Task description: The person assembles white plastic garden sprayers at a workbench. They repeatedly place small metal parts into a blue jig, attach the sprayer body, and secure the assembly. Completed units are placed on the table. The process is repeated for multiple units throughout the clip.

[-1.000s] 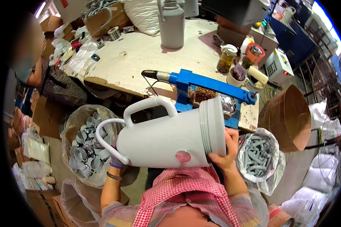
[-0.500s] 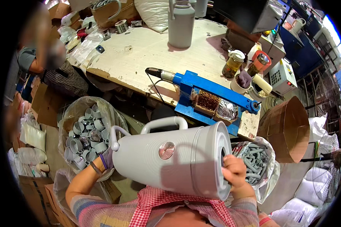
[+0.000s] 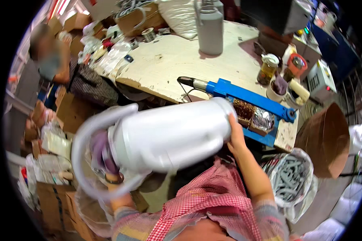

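A large grey thermos jug lies sideways in the air in front of me, blurred by motion. My left hand, in a purple glove, grips its left end. The jug's big curved carrying handle loops around that hand and wrist. With bare fingers, my right hand holds the right end; some of those fingers are hidden behind it. Just beyond that end, a blue metal fixture with a black-handled tool sits on the table edge. Another grey jug stands upright farther back.
A worn white table stretches ahead. On it are a lidded glass jar, a red-rimmed cup and a white box device. A bag of grey handles and a cardboard drum stand right. A person is at the left.
The jug has turned about its length and swung up and away from me, its handle now around my left hand. My right hand has shifted off the open face to the rim side.
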{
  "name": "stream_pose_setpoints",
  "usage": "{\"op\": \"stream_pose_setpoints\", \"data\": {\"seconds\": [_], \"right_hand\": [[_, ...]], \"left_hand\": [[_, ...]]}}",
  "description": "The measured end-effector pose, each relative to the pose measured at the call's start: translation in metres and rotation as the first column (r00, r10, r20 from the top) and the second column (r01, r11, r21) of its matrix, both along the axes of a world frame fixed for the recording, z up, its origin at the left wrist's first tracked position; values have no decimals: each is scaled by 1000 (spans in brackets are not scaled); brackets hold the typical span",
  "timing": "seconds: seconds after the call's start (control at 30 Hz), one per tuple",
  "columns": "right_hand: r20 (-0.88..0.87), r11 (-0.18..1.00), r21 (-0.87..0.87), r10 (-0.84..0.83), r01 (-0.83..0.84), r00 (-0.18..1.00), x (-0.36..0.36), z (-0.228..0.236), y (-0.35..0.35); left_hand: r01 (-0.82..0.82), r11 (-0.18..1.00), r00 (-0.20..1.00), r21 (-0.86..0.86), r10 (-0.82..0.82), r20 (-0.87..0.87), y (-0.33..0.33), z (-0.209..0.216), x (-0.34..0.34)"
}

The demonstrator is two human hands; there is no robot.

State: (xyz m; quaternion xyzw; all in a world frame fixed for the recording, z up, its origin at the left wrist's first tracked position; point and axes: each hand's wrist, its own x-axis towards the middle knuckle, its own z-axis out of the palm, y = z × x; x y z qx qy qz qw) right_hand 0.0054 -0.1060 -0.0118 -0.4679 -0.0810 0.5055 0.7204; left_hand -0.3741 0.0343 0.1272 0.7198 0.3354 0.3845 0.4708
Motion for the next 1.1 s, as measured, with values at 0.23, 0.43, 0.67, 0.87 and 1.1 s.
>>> {"op": "stream_pose_setpoints", "data": {"seconds": [0.23, 0.43, 0.67, 0.87, 1.1], "right_hand": [[683, 911, 371, -136, -181, 718, -23, 15, -6], [384, 937, 347, -172, 31, 907, -49, -8, 61], [157, 553, -299, 832, -778, 532, -40, -13, 131], [806, 830, -75, 376, -552, 456, 27, 109, 137], [691, 988, 95, 21, -120, 723, 167, 161, 271]], "left_hand": [[-334, 729, 894, 597, 446, -44, -3, 17, 2], [-147, 847, 875, 510, 352, -332, 29, 26, -56], [295, 909, 812, 295, -75, -579, 16, 148, -42], [164, 721, 925, 673, 125, -358, 166, 178, 25], [-92, 624, 473, 776, 713, -517, 384, 152, 179]]}}
